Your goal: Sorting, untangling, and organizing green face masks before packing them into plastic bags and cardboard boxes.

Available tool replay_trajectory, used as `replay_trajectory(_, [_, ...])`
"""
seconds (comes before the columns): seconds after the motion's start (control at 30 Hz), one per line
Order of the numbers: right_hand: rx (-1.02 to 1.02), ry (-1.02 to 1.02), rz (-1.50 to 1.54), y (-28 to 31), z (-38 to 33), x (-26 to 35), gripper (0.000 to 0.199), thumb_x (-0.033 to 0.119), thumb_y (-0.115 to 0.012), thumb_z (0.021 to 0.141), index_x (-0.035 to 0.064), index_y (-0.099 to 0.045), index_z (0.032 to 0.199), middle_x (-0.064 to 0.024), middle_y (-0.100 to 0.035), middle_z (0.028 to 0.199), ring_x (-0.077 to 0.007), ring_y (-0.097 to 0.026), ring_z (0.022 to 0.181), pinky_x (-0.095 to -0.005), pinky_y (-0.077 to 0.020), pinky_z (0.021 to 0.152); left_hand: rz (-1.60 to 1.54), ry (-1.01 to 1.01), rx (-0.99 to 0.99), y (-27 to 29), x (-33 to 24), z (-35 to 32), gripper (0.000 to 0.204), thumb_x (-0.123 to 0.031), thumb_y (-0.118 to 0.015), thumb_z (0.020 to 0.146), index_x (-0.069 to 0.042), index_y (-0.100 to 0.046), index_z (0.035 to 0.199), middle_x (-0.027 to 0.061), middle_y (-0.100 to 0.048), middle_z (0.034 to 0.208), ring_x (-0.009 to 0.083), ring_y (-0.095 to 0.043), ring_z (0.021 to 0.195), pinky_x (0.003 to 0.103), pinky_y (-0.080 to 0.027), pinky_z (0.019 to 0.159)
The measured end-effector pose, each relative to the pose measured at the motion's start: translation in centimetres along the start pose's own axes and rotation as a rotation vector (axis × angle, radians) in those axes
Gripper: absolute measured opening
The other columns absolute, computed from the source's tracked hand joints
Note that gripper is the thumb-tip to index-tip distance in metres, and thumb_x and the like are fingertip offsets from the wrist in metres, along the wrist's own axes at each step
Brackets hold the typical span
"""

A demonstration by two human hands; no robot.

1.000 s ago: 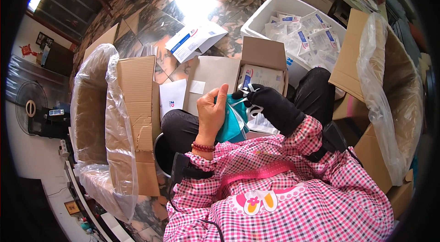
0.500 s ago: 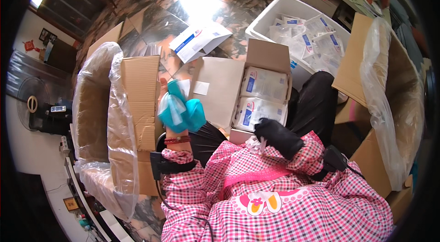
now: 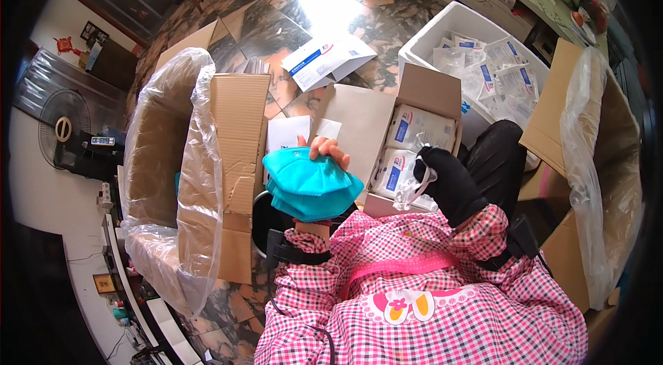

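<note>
My bare left hand [image 3: 330,149] grips a small stack of teal cup-shaped face masks [image 3: 311,185]. Its fingers curl over their far edge; the rest of the hand is hidden behind them. In a black glove, my right hand [image 3: 452,189] pinches thin whitish strips [image 3: 414,192] that look like straps or film; I cannot tell which. That hand hovers at the near right corner of an open brown carton [image 3: 428,83], apart from the masks. Inside the carton lie white sealed packets [image 3: 423,129] with blue labels.
Left of me stands a large cardboard box [image 3: 238,144] lined with clear plastic; another lined box [image 3: 549,106] is at right. A white foam box [image 3: 414,44] full of clear packets stands beyond. A folded white carton [image 3: 328,61] lies on the marble floor.
The masks have turned and spread toward me, with my left fingers now over their far edge. My right hand has lifted and turned upward, drawing the whitish strips up. The view has shifted.
</note>
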State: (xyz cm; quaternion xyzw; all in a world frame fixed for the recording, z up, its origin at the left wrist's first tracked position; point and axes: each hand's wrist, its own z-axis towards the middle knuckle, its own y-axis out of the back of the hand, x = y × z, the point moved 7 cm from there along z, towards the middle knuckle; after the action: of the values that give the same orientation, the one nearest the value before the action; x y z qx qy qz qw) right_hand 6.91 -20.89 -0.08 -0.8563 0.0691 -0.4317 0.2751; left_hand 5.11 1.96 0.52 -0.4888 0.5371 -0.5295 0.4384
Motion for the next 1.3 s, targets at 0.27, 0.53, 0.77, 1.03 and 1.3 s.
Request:
replay_trajectory(0.27, [0.677, 0.422, 0.317, 2.7, -0.9, 12.7, 0.018, 0.017, -0.056, 0.102, 0.003, -0.058, 0.114, -0.0059, -0.062, 0.096, -0.0174, -0.062, 0.099, -0.0315, -0.0511, 0.097, -0.22, 0.217, 0.147, 2.3, -2.1, -0.7, 0.043, -0.045, -0.044, 0.105, -0.003, -0.049, 0.101, 0.0057, -0.047, 0.081, 0.0159, -0.05, 0.069, 0.034, -0.048, 0.076])
replay_trajectory(0.53, [-0.573, 1.218, -1.38, 5.2, -11.9, 36.0, 0.027, 0.018, -0.055, 0.102, 0.0048, -0.056, 0.126, -0.0069, -0.06, 0.125, -0.0156, -0.059, 0.105, -0.0319, -0.0511, 0.092, -0.198, 0.198, 0.263, -3.2, -6.9, -3.0, 0.044, -0.043, -0.045, 0.105, 0.001, -0.052, 0.104, 0.0084, -0.048, 0.082, 0.0202, -0.054, 0.069, 0.034, -0.049, 0.071])
replay_trajectory(0.77, [-0.846, 0.8, -1.876, 25.9, -19.6, 40.7, 0.034, 0.02, -0.053, 0.102, 0.0042, -0.056, 0.132, -0.0091, -0.058, 0.132, -0.0203, -0.058, 0.115, -0.0359, -0.0497, 0.098, 0.814, -0.571, 0.009, -13.4, -29.3, -14.6, 0.033, -0.044, -0.052, 0.101, -0.012, -0.052, 0.103, 0.0025, -0.053, 0.083, 0.0178, -0.054, 0.073, 0.034, -0.049, 0.071])
replay_trajectory(1.03, [-0.675, 0.246, -1.847, 47.7, -28.6, 32.8, 0.041, 0.025, -0.053, 0.101, 0.0045, -0.058, 0.136, -0.012, -0.06, 0.136, -0.025, -0.059, 0.123, -0.0407, -0.0495, 0.102, 2.245, -1.59, -1.544, -14.8, -45.3, -24.6, 0.06, -0.054, -0.042, 0.103, 0.0, -0.069, 0.106, 0.0234, -0.071, 0.103, 0.0422, -0.066, 0.098, 0.047, -0.05, 0.087])
replay_trajectory(1.3, [-1.408, 0.147, -2.473, 39.3, -26.5, 36.6, 0.025, 0.028, -0.061, 0.095, 0.0069, -0.07, 0.105, -0.0169, -0.07, 0.098, -0.0372, -0.067, 0.093, -0.0452, -0.0528, 0.08, 2.463, -1.363, -1.033, -10.5, -40.1, -18.5, 0.033, -0.025, -0.066, 0.097, 0.003, -0.063, 0.114, 0.0176, -0.068, 0.11, 0.0247, -0.065, 0.1, 0.036, -0.051, 0.089])
